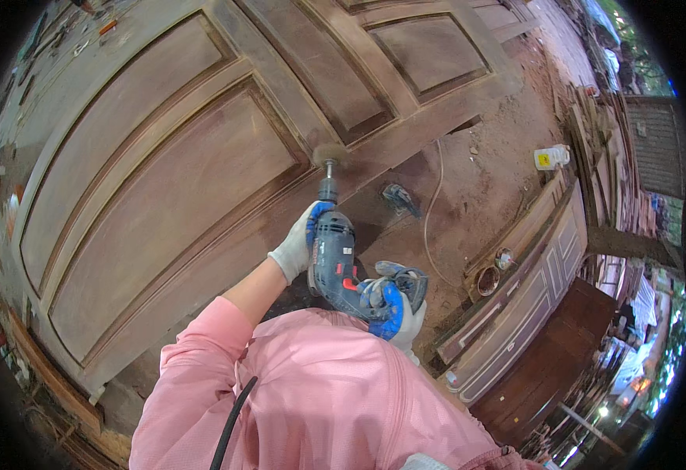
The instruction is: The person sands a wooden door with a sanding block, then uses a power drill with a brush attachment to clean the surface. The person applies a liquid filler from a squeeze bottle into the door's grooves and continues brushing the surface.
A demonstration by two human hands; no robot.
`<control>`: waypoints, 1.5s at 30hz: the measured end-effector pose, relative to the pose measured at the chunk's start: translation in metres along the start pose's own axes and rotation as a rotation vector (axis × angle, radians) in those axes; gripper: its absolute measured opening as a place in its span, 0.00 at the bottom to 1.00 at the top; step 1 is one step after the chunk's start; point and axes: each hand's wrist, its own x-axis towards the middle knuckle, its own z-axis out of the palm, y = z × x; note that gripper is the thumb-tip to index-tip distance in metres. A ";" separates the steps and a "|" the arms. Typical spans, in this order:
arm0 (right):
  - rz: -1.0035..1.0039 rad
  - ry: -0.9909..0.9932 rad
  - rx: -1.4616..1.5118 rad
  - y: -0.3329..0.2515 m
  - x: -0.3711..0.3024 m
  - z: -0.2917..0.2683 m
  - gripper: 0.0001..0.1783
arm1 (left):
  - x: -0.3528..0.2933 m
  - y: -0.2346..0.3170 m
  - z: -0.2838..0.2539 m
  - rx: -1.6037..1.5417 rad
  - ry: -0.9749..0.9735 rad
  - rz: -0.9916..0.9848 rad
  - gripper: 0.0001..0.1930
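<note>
A dark blue-grey power drill (333, 252) with a red trigger is held in both my gloved hands. My left hand (302, 241), in a white and blue glove, is closed around the drill's front near the chuck. Around the rear handle wraps my right hand (394, 307), gloved alike, beside the trigger. A round sanding or brush wheel (330, 153), blurred, is fitted in the chuck. It meets or hovers just over the edge moulding of a large brown panelled wooden door (194, 168) lying flat before me; exact contact I cannot tell.
On the dusty floor to the right lie a small power tool (400, 199) and a pale cord (429, 223). Farther right are a white jug (551, 157), an open can (485, 280), a grey panelled door (521, 301) and stacked planks (593, 157). A wooden beam (45, 376) lies at lower left.
</note>
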 end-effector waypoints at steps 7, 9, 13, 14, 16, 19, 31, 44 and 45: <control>-0.071 -0.168 -0.289 0.045 -0.025 0.027 0.18 | -0.025 0.024 -0.037 0.053 0.012 0.035 0.18; -0.071 -0.169 -0.332 0.041 -0.032 0.038 0.18 | -0.015 0.021 -0.045 0.002 -0.072 -0.012 0.19; -0.062 -0.027 -0.317 0.034 -0.031 0.036 0.19 | 0.008 0.012 -0.033 -0.114 -0.225 -0.113 0.20; -0.079 -0.024 -0.340 0.034 -0.031 0.036 0.19 | 0.011 0.010 -0.036 -0.112 -0.217 -0.100 0.20; -0.112 -0.016 -0.383 0.031 -0.032 0.040 0.20 | 0.010 0.006 -0.038 -0.106 -0.196 -0.076 0.20; -0.139 -0.199 -0.581 0.037 -0.032 0.042 0.23 | -0.007 0.013 -0.039 -0.011 -0.140 -0.066 0.22; -0.142 0.041 -0.069 0.014 -0.014 0.026 0.18 | 0.012 -0.008 -0.035 0.214 -0.084 0.114 0.19; -0.387 0.208 -0.159 -0.037 -0.010 -0.024 0.18 | 0.036 0.087 -0.012 1.199 0.376 0.523 0.28; -0.382 0.277 -0.229 -0.040 -0.013 -0.020 0.19 | 0.035 0.090 -0.009 1.161 0.373 0.490 0.27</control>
